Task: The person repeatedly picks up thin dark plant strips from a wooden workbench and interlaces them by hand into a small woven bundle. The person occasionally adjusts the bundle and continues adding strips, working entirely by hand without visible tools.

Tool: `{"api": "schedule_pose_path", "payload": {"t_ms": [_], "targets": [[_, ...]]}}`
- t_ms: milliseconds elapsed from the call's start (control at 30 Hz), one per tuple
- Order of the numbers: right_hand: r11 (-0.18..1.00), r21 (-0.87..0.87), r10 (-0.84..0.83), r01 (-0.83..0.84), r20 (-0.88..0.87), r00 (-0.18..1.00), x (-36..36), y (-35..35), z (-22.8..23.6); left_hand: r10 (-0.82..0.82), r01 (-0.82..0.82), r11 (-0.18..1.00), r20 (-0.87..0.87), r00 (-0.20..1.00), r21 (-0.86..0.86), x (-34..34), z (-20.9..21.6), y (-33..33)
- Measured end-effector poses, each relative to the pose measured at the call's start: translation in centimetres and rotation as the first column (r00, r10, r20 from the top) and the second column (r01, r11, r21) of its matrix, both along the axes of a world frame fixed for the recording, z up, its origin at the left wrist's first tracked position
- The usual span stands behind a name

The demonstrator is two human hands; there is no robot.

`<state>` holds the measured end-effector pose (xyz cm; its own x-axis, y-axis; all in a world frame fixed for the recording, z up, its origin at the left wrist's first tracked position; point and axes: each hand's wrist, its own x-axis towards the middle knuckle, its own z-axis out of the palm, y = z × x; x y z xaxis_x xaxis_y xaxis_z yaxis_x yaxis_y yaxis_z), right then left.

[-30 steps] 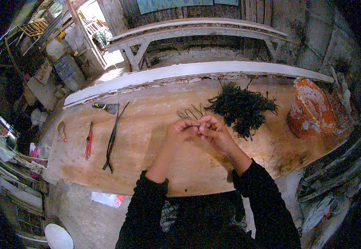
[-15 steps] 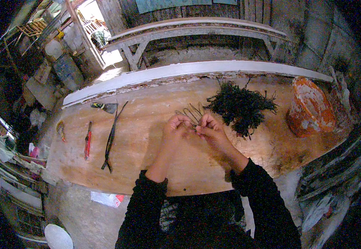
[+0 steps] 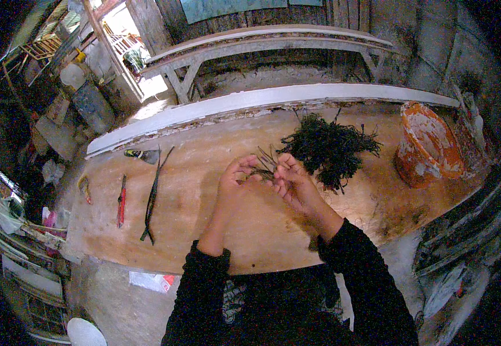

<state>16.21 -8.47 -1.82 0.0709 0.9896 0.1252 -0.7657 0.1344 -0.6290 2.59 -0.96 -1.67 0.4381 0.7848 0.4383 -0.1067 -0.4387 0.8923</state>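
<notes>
A small bunch of thin, dark, bent strands is held between my hands over the middle of the wooden table. My left hand has its fingers curled at the left side of the bunch. Thumb and fingers of my right hand pinch its right side, with the other fingers bent below. Some strand tips stick up between the hands; their lower ends are partly hidden by my fingers. Just beyond my right hand lies a tangled black pile of similar-looking strips, apart from the bunch.
To the left lie long black strips, a red-handled tool, a putty knife and a small curved yellowish tool. An orange bucket crusted with white leans at the right. A white board runs along the far edge.
My left hand has shifted slightly left and its fingers have loosened a little. The right hand has turned, showing more of its curled fingers. The strand loops look narrower and more gathered.
</notes>
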Motion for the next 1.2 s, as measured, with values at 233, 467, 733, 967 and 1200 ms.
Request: {"api": "schedule_pose_path", "payload": {"t_ms": [233,467,733,967,1200], "targets": [[1.0,0.006,0.022,-0.021,-0.153,0.988,0.5,0.2,0.1,-0.247,0.18,0.925,-0.17,0.954,-0.335,-1.0,0.0,0.8],[0.998,0.003,-0.055,0.055,-0.07,0.996,0.5,0.2,0.0,-0.185,0.144,0.932,-0.095,0.978,-0.331,-0.5,0.4,0.2],[0.959,-0.145,-0.155,0.244,0.456,0.877,-0.7,-0.3,0.7,-0.219,0.197,0.935,-0.046,0.975,-0.296,-0.7,0.2,0.5],[0.973,-0.165,-0.138,0.16,0.138,0.981,-0.4,-0.4,1.0,-0.169,0.168,0.94,0.023,0.985,-0.298,-1.0,-2.1,2.8],[0.98,0.028,-0.197,0.195,0.147,0.969,-0.8,-0.7,1.7,0.061,-0.091,0.944,-0.102,0.993,-0.316,-1.9,-2.3,4.0]]}}
